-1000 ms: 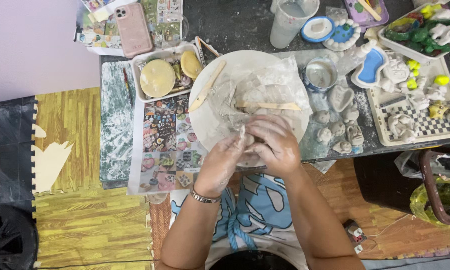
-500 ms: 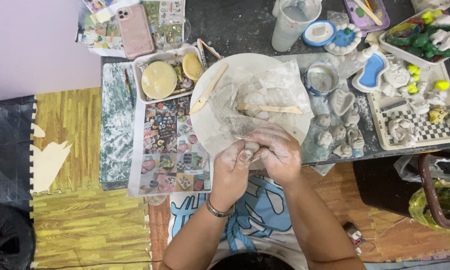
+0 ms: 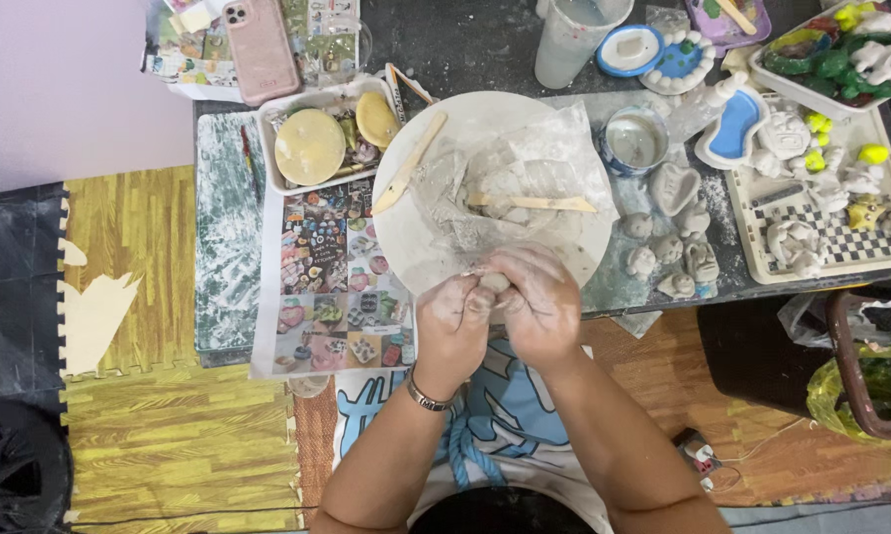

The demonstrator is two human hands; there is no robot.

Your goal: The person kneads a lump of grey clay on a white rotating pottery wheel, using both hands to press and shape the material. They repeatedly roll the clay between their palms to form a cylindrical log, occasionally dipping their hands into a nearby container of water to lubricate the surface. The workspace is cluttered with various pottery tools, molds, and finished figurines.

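Both my hands meet at the near edge of a round white board (image 3: 416,213). My left hand (image 3: 452,321) and my right hand (image 3: 537,305) close together around a small lump of grey clay (image 3: 494,283), which shows only between the fingers. Clay dust coats both hands. A crumpled clear plastic sheet (image 3: 564,148) lies on the board. On it rest two flat wooden modelling sticks, one (image 3: 410,164) at the left rim and the other (image 3: 531,203) across the middle.
A tray (image 3: 267,133) with round yellow discs and a pink phone (image 3: 261,38) sit at the back left. A printed picture sheet (image 3: 332,287) lies left of the board. Small grey clay figures (image 3: 675,237), a small bowl (image 3: 634,140), a cup (image 3: 574,35) and a checkered tray (image 3: 762,259) stand to the right.
My hands have drawn closer together and slid a little toward me, off the plastic to the board's near edge, still working the clay lump.
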